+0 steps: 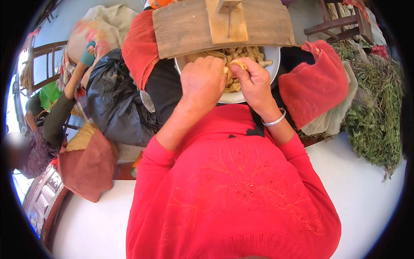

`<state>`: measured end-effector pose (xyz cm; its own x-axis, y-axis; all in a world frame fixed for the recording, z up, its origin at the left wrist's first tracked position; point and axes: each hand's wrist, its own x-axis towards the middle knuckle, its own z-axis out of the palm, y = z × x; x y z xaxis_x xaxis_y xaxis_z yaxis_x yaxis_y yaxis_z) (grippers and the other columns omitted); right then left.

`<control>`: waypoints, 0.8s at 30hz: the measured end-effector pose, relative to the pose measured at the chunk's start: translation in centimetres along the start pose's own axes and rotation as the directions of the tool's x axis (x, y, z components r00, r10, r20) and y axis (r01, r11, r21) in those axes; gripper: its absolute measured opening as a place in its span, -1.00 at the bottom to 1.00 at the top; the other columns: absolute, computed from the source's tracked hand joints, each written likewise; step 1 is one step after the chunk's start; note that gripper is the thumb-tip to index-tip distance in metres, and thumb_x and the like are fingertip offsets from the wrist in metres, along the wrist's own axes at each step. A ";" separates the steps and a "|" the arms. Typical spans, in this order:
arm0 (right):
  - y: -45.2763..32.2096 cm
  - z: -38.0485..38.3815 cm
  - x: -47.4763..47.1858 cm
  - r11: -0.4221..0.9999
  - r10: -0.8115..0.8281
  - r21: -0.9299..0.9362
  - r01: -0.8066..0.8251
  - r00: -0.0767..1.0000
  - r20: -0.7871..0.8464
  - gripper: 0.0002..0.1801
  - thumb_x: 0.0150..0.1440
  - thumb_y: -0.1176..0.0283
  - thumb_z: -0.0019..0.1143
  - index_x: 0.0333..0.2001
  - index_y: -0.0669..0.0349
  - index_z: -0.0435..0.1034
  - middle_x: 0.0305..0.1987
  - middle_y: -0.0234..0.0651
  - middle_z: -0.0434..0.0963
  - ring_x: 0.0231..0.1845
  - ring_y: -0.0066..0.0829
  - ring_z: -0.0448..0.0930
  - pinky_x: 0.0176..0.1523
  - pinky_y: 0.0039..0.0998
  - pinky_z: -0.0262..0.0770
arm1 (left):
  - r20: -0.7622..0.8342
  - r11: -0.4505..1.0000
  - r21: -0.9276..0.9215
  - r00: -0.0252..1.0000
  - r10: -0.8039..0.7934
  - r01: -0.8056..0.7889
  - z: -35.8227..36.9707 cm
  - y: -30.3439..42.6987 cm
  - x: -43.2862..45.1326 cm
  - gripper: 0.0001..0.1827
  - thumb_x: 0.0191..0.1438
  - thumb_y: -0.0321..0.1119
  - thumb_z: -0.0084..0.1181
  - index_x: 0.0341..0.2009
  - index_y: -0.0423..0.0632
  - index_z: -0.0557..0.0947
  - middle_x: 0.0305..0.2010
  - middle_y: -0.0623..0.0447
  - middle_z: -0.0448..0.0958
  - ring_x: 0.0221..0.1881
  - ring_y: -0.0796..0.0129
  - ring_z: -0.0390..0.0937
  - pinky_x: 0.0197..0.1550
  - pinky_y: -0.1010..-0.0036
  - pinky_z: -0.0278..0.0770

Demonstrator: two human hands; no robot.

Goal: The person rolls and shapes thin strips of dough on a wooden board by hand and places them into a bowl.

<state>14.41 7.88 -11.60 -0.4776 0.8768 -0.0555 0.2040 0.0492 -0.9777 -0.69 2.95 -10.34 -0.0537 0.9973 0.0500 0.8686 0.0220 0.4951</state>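
Above a white metal basin [275, 63] on my lap, both hands work close together. My left hand [202, 81] is curled shut, with the pale end of a strip showing by its thumb side. Between thumb and forefinger, my right hand [254, 79] pinches a curled yellowish piece [238, 64]. Many pale tan strips of plant material [234, 84] lie in the basin beneath, partly hidden by my hands. A wooden board [181, 27] with a lighter plank [223, 24] fixed across it covers the basin's far side.
Red cloths [139, 48] [315, 85] lie over both knees. A black plastic bag [113, 94] bulges at the left, near a reddish-brown sack [89, 165]. Another person's arm [72, 77] reaches in there. Green leafy stalks [372, 113] are heaped at the right, below a wooden chair [339, 24].
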 end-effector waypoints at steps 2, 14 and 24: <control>0.3 0.1 -0.1 0.972 0.098 0.218 -0.083 0.994 -0.056 -0.80 0.21 0.36 0.10 -0.32 0.31 0.46 -0.45 -0.41 0.53 -0.41 -0.63 0.53 -0.34 -0.58 0.46 | 0.089 0.918 -0.323 0.973 -0.211 0.228 0.5 0.1 -0.1 -0.89 0.02 -0.37 0.13 -0.35 -0.09 0.51 -0.35 0.07 0.55 -0.34 0.38 0.51 -0.37 0.52 0.40; 2.3 0.8 0.5 0.619 0.395 0.750 -0.234 0.918 -0.040 -0.74 0.12 0.45 0.19 -0.14 0.24 0.33 -0.44 -0.38 0.55 -0.53 -0.66 0.52 -0.48 -0.65 0.45 | -0.238 0.862 -0.499 0.970 -0.036 -0.091 2.3 1.0 0.0 -0.82 -0.06 -0.56 0.13 -0.30 -0.15 0.49 -0.41 -0.06 0.40 -0.36 0.04 0.39 -0.33 0.29 0.36; 2.9 0.2 0.6 0.816 0.277 0.519 -0.256 0.960 0.037 -0.85 0.17 0.42 0.13 -0.25 0.28 0.47 -0.43 -0.49 0.52 -0.47 -0.76 0.45 -0.38 -0.70 0.44 | -0.289 0.911 -0.259 0.926 0.243 -0.320 2.4 -0.3 0.9 -0.73 -0.16 -0.61 0.16 -0.30 -0.10 0.48 -0.46 -0.05 0.39 -0.42 0.04 0.36 -0.37 0.27 0.35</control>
<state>14.52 8.50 -14.51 -0.4339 0.8376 -0.3320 -0.1547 -0.4323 -0.8884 0.19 4.01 -12.48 0.0192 0.9084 0.4176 0.6811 -0.3176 0.6597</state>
